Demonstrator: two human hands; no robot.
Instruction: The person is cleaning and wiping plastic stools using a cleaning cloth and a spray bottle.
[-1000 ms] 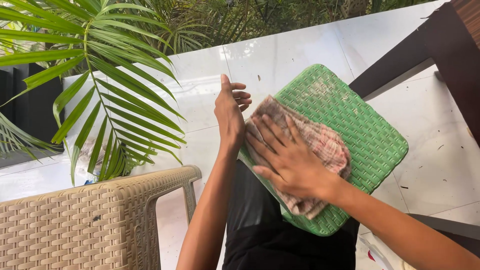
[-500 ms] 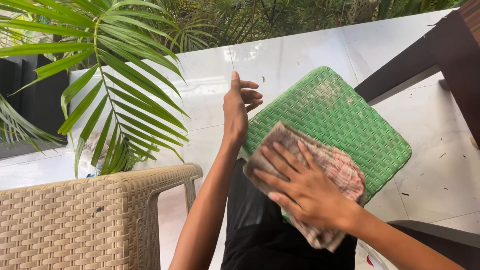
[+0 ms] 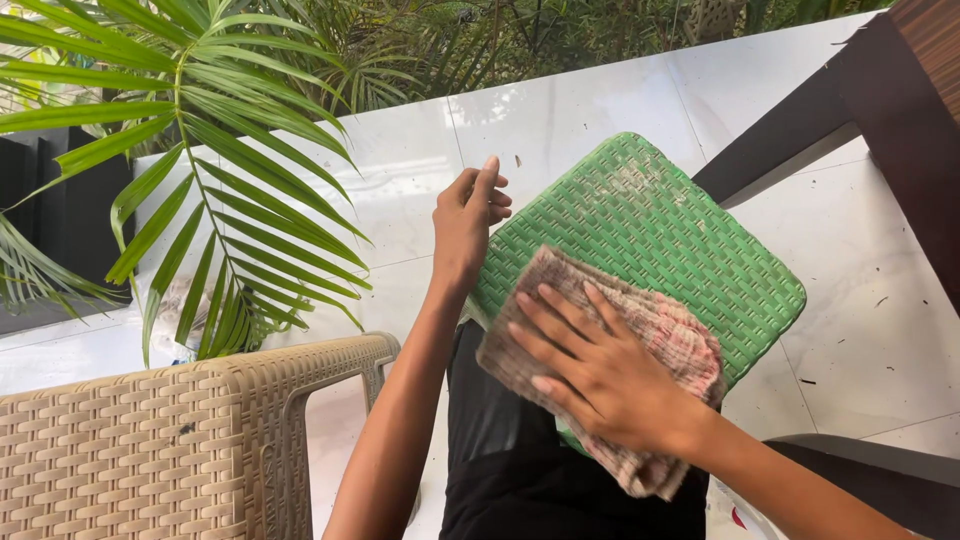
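Observation:
A green woven plastic seat panel [image 3: 655,225] is held tilted over my lap. My left hand [image 3: 468,225] grips its left edge, fingers curled around the rim. My right hand [image 3: 590,375] lies flat, fingers spread, pressing a pinkish checked cloth [image 3: 670,335] onto the panel's lower part. The cloth hangs past the panel's lower edge. The panel's upper part carries pale dusty marks.
A beige woven plastic chair [image 3: 170,440] stands at the lower left. Palm fronds [image 3: 210,170] reach over it from the left. Under everything lies a white tiled floor [image 3: 590,100]. Dark wooden furniture [image 3: 900,110] crosses the upper right, and a dark edge [image 3: 880,465] sits lower right.
My right hand has slid the cloth down the panel toward me. The left hand kept its hold on the panel's left edge.

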